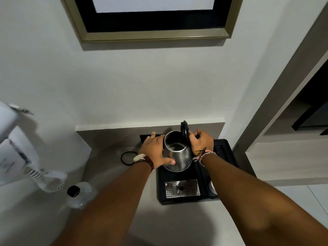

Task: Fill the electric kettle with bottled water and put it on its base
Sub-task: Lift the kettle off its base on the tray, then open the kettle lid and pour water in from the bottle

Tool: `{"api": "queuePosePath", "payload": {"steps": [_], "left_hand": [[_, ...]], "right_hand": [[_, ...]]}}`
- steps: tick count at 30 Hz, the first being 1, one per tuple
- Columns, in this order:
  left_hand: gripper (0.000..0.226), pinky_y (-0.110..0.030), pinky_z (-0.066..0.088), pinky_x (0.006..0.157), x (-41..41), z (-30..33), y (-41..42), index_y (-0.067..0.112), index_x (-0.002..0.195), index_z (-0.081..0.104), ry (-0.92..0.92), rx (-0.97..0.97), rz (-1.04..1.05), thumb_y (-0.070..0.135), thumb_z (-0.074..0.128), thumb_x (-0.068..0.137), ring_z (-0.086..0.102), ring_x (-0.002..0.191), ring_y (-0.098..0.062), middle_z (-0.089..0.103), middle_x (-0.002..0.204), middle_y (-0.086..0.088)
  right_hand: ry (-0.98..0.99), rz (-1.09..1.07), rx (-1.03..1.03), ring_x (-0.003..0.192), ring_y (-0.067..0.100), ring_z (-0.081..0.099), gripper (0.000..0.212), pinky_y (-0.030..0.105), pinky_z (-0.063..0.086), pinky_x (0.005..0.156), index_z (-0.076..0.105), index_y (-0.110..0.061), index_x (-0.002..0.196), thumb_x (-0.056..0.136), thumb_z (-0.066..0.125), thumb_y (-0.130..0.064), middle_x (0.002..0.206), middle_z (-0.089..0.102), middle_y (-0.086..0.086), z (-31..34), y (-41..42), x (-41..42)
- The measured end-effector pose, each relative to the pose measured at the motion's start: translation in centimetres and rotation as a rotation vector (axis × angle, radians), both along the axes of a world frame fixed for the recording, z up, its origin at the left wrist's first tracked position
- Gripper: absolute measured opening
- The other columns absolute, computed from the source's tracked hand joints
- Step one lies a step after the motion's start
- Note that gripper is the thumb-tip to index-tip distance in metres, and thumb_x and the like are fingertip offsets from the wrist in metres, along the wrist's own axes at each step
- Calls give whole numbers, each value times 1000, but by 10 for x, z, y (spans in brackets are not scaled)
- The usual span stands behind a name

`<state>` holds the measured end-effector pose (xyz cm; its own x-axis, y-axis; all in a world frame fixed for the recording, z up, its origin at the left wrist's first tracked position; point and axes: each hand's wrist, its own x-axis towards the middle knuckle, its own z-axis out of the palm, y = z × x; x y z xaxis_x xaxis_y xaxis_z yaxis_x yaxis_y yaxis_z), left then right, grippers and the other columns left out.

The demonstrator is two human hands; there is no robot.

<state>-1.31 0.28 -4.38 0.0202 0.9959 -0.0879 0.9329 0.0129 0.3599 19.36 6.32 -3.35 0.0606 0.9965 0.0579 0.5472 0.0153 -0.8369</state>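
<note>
A steel electric kettle [177,153] stands over the black tray [229,153] with its black lid [184,132] flipped up, and its shiny inside shows. My left hand [154,150] wraps the kettle's left side, thumb on the front wall. My right hand [202,141] grips the handle behind the lid on the right. A clear plastic water bottle [79,194] with a black cap stands at the near left of the counter, apart from both hands. The kettle's base is hidden under the kettle.
A perforated metal drip grate [182,189] lies in the tray's near part. A black ring [127,158] lies left of my wrist. A white wall hair dryer with a coiled cord [44,176] hangs at the left. A framed picture [152,18] hangs above.
</note>
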Motion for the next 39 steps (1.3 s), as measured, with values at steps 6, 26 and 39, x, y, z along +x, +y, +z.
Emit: {"api": "queuePosePath", "payload": {"steps": [6, 26, 39], "left_hand": [[117, -51, 19, 124, -33, 37, -62, 26, 154, 33, 40, 5, -11, 76, 81, 59, 23, 153, -32, 46, 155, -2], [105, -45, 51, 97, -99, -20, -242, 29, 144, 38, 4, -144, 7, 62, 89, 58, 61, 116, -29, 62, 132, 0], [116, -43, 47, 106, -90, -49, -239, 28, 156, 24, -29, -167, 39, 54, 90, 65, 52, 132, -26, 51, 149, 0]], "right_hand": [[51, 21, 44, 55, 19, 48, 64, 33, 36, 53, 57, -10, 67, 70, 48, -74, 56, 54, 1, 18, -56, -35], [163, 30, -92, 58, 17, 50, 43, 33, 39, 58, 60, -9, 72, 77, 54, -51, 61, 58, 3, -50, -243, -99], [86, 189, 32, 94, 20, 61, 55, 49, 52, 87, 65, -18, 109, 91, 38, -62, 101, 69, 3, -80, -249, -81]]}}
